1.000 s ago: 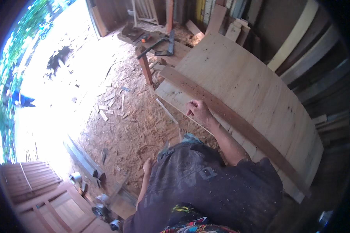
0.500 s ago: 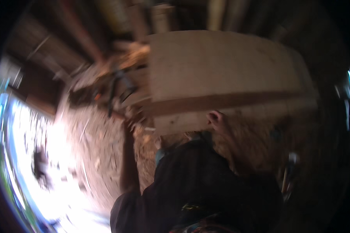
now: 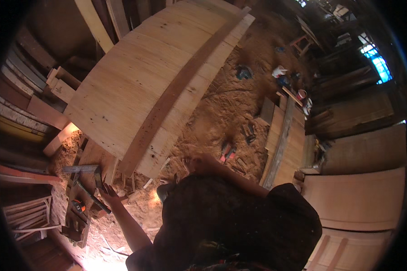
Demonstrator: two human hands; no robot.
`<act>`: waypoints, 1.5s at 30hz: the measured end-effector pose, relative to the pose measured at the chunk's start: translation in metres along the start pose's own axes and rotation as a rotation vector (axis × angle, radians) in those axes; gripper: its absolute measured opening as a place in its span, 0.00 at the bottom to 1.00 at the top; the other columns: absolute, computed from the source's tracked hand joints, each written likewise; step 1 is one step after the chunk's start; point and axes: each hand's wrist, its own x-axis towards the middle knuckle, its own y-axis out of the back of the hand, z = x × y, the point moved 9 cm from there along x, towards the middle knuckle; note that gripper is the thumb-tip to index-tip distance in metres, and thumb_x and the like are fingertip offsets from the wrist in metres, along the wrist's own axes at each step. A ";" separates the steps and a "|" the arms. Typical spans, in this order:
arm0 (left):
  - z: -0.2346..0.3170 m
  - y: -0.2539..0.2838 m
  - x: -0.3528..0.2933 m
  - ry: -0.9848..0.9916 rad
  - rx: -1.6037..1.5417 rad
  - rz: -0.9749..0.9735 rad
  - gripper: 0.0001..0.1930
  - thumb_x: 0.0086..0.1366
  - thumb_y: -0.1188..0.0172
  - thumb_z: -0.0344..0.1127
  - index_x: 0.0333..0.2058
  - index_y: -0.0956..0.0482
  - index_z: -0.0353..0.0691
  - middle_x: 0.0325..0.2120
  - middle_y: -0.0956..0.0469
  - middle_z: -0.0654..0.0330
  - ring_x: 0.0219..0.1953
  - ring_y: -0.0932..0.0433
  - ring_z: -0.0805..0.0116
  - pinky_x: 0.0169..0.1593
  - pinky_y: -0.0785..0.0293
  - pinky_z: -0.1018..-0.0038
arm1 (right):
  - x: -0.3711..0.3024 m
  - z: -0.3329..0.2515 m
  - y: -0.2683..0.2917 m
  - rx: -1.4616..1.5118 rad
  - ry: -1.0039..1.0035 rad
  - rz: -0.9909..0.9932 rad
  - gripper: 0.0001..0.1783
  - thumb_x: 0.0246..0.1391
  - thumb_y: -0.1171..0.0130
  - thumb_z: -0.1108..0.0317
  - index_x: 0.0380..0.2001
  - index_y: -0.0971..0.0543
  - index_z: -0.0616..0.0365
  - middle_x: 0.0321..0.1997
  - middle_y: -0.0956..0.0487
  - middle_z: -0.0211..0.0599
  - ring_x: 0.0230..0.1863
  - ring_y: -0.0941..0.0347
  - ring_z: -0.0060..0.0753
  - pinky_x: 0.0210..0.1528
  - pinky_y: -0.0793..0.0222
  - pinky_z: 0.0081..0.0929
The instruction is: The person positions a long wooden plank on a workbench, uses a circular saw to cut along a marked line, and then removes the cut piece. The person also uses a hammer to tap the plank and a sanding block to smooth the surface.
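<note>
My left hand reaches over a low wooden bench at the lower left, with its fingers stretched out and apart. The fingertips are close to the stock of a try square; I cannot tell whether they touch it. Just beside the hand lies a hammer with a dark handle. My right hand is in front of my body, beyond the dark shirt; its fingers are too unclear to read. Ahead lies a large pale wooden panel with a darker wooden strip along it.
An orange and black tape measure sits on the bench. Sawdust covers the floor, where a red and dark tool lies. Stacked boards and large panels are at the right. More planks lean at the left.
My view has turned, so the panel now slants across the upper left. My right hand has moved from the panel's near edge toward my body. The left hand is beside the try square and hammer.
</note>
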 end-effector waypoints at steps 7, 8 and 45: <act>0.040 0.034 0.087 -0.324 -0.102 -0.149 0.29 0.69 0.37 0.45 0.60 0.32 0.29 0.55 0.27 0.47 0.52 0.24 0.59 0.59 0.26 0.65 | 0.025 -0.024 0.028 -0.097 -0.030 0.070 0.11 0.56 0.38 0.62 0.32 0.17 0.60 0.27 0.18 0.44 0.28 0.20 0.42 0.34 0.27 0.38; 0.046 0.033 0.073 -0.375 -0.089 -0.112 0.27 0.69 0.37 0.43 0.58 0.31 0.29 0.53 0.27 0.46 0.51 0.24 0.58 0.57 0.24 0.65 | 0.025 -0.029 0.031 -0.100 0.005 0.121 0.12 0.56 0.38 0.62 0.32 0.17 0.60 0.26 0.18 0.42 0.26 0.21 0.41 0.33 0.27 0.37; -0.243 -0.151 -0.256 -0.007 0.818 -0.324 0.20 0.74 0.46 0.38 0.59 0.28 0.34 0.50 0.19 0.50 0.49 0.18 0.62 0.48 0.20 0.69 | 0.141 0.137 0.202 -0.016 -0.051 -0.091 0.21 0.67 0.47 0.49 0.40 0.16 0.56 0.27 0.18 0.49 0.27 0.20 0.49 0.33 0.25 0.45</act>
